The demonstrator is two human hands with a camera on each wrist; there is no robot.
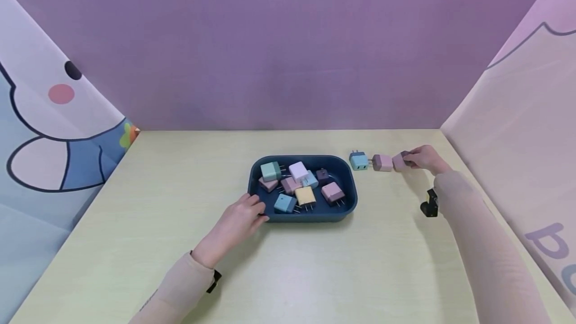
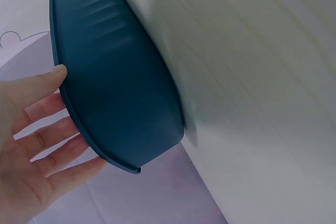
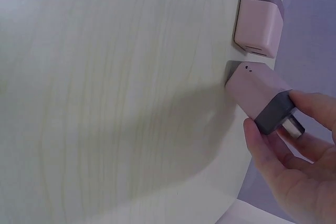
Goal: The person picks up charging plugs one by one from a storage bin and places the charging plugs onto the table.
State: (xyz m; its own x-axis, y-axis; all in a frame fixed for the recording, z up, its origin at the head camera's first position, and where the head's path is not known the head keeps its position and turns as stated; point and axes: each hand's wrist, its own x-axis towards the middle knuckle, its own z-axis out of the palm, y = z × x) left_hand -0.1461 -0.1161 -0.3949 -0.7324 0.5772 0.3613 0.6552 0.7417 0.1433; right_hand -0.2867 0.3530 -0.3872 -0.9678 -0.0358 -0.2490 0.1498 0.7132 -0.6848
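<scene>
Lower left of the head view: the left hand [image 1: 240,221] lies with fingers straight and relaxed against the near left corner of a dark blue tray [image 1: 344,209], holding nothing; in the left wrist view the fingertips [image 2: 59,72] touch the tray's rim. The tray sits at the centre of a pale wooden counter [image 1: 135,224] and holds a loose pile of small plug adapters in green, white, pink, yellow and blue.

Right of the tray, in the centre right of the frame, three adapters lie in a row running left to right along the counter: a teal adapter [image 1: 358,161] nearest the tray, then a pink adapter [image 1: 382,162], then a mauve adapter [image 1: 398,161]. The right hand [image 1: 425,158] pinches this last one at its far right end. In the right wrist view, thumb and fingers close on its grey pronged end, and its body is tilted, one corner on the counter. Its long axis points leftward toward the pink adapter, just beside it with a small gap between. The right hand is much the nearer to this row.
</scene>
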